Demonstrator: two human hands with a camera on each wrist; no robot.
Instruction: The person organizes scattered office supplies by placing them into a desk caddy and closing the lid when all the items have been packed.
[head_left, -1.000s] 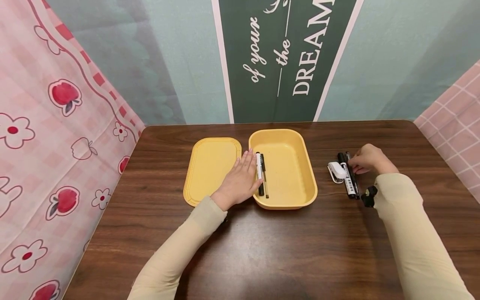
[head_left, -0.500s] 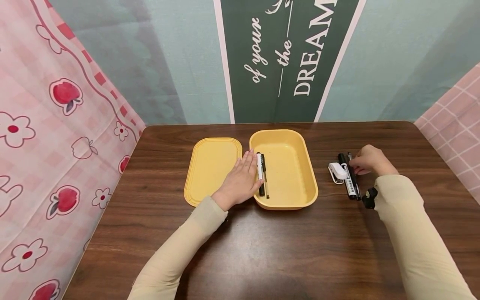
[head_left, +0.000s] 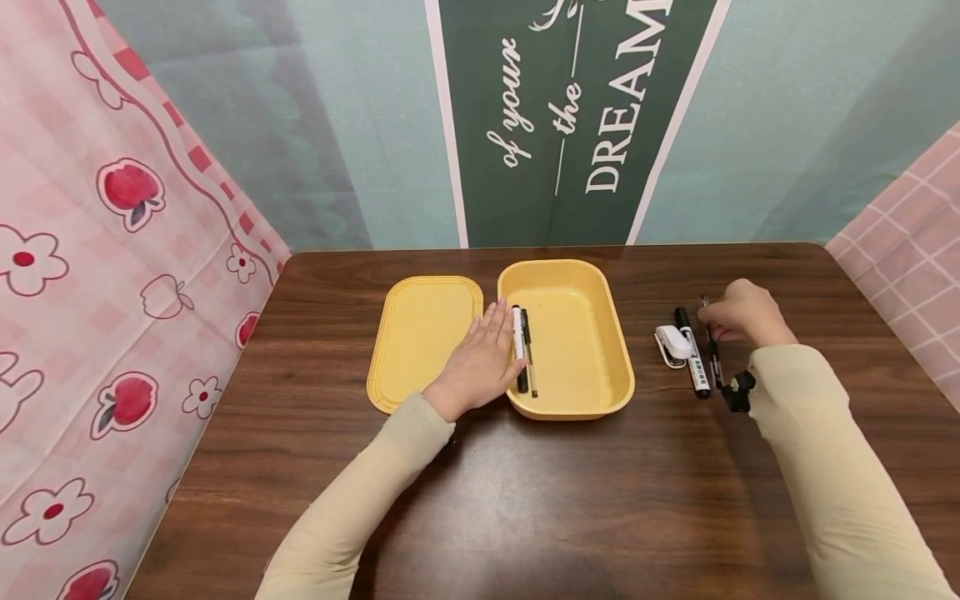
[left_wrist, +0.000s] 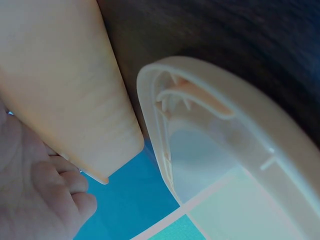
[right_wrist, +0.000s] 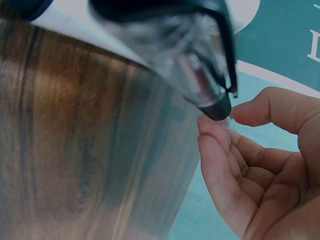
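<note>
My left hand (head_left: 483, 354) lies with straight fingers along the left rim of a yellow plastic box (head_left: 577, 350). In the left wrist view the same hand (left_wrist: 45, 185) touches the box's outer wall (left_wrist: 70, 85). Inside the box, a marker (head_left: 519, 342) and a slim pen (head_left: 529, 354) lie along the left wall. My right hand (head_left: 742, 315) pinches a black-and-clear pen (head_left: 713, 354) near its upper end, to the right of a black-and-white marker (head_left: 694, 358). In the right wrist view, thumb and fingertips meet at the end of that pen (right_wrist: 187, 70).
A small white stapler (head_left: 674, 344) touches the marker's left side on the wooden table (head_left: 525, 500). The yellow lid (head_left: 427, 342) lies flat left of the box. Curtains hang along the table's back and left, with a pink tiled surface (head_left: 915, 242) at right.
My right hand has risen slightly with the pen, which now stands apart from the marker and looks tilted. The marker has shifted a little. My left hand has stayed in place.
</note>
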